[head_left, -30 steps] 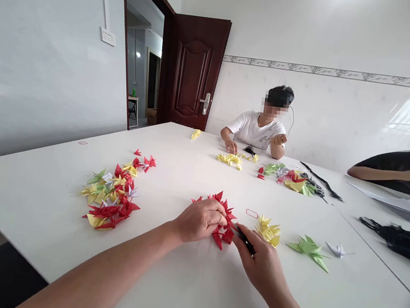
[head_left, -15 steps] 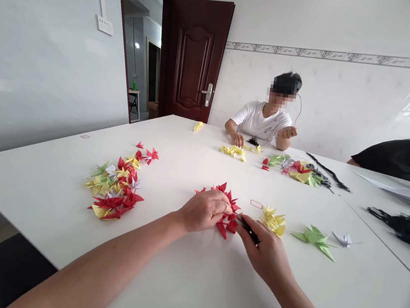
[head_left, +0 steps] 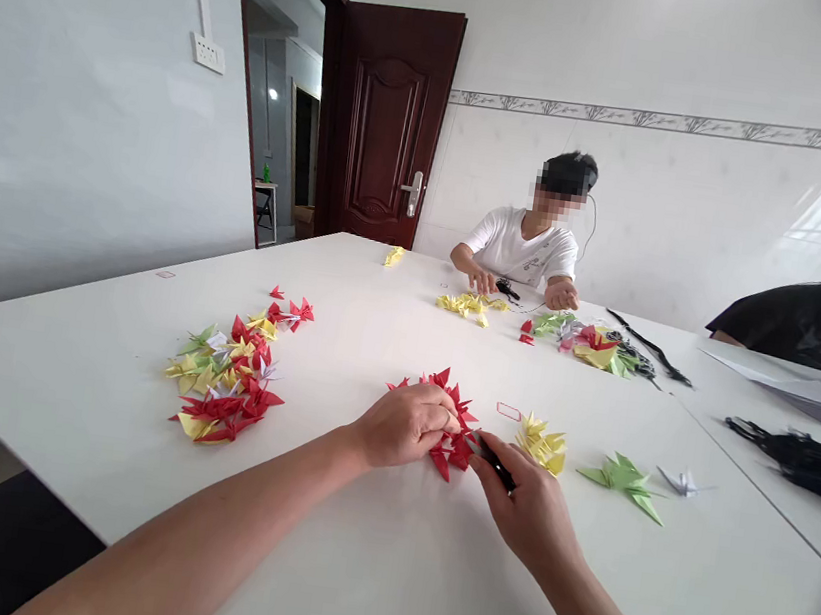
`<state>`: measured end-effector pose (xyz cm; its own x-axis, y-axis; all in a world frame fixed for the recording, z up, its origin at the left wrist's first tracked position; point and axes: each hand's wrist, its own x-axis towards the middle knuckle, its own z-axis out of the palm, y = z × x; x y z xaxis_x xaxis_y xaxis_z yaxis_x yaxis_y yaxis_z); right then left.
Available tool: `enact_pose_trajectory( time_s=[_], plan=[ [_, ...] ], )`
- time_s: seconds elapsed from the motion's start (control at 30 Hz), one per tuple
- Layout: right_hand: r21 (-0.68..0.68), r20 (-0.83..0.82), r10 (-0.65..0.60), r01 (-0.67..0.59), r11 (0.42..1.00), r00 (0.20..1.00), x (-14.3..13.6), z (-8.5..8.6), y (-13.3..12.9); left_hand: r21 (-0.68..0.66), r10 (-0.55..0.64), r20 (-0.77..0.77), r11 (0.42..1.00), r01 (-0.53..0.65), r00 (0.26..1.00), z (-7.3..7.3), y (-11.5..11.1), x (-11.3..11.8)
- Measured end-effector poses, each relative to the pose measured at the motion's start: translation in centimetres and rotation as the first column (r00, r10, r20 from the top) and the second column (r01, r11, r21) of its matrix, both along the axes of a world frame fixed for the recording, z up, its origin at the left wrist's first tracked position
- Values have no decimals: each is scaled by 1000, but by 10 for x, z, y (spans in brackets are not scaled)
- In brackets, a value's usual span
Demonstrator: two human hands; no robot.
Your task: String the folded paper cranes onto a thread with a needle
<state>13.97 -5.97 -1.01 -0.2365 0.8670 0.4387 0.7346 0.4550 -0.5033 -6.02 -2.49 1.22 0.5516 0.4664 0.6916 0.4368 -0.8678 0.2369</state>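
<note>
My left hand (head_left: 406,426) lies over a cluster of red folded paper cranes (head_left: 445,461), its fingers curled and closed on one of them. The fingertips are partly hidden among the folds. In my closed right hand (head_left: 533,495) is a slim black-handled tool (head_left: 496,460) with a short metal tip; its exact kind does not show. That tip points at the red cranes, close to my left fingers. Just beyond my right hand sits a bunch of yellow paper cranes (head_left: 542,444).
A mixed row of paper cranes (head_left: 227,374) lies at left on the white table (head_left: 320,538). Green (head_left: 622,477) and white (head_left: 686,483) cranes are at right. Across the table sits a person in a white shirt (head_left: 528,247); black straps (head_left: 798,465) lie far right.
My hands stay at the red cranes, nearly unmoved. The person opposite has lowered a raised hand to the table. The whole view has shifted slightly.
</note>
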Motion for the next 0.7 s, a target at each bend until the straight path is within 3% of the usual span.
enact_pose_trajectory(
  time_s=[0.7],
  plan=[
    [32, 34, -6, 4, 999, 999, 2, -2, 2, -6, 2, 2, 1000, -2, 1000, -1, 0, 0]
  ],
)
